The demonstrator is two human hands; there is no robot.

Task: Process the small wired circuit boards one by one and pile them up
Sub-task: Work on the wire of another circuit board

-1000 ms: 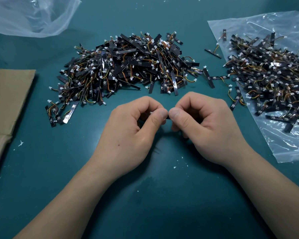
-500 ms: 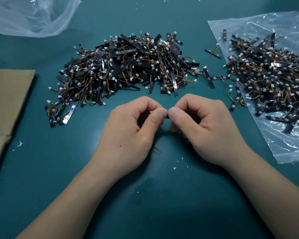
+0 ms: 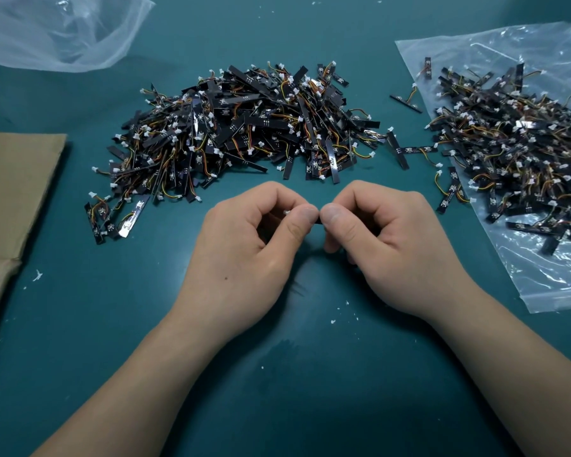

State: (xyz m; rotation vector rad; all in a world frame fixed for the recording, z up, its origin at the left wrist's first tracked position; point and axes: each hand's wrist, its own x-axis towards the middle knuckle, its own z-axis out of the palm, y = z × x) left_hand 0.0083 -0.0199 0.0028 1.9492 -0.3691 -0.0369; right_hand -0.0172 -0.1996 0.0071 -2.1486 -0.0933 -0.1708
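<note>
My left hand (image 3: 244,245) and right hand (image 3: 389,245) both pinch one small black wired circuit board (image 3: 319,222), mostly hidden, fingers (image 3: 305,216) curled tight, just over the teal tabletop (image 3: 277,390) near the central heap of black boards (image 3: 244,133); I'd work it gently, thumbs close together.

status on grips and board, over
Left grip and right grip both pinch one small board, thumb tips close. Centre pile straight ahead, nothing between.

A glossy teal tabletop (image 3: 80,308), white-flecked, with brown cardboard (image 3: 10,192) at left.
</note>
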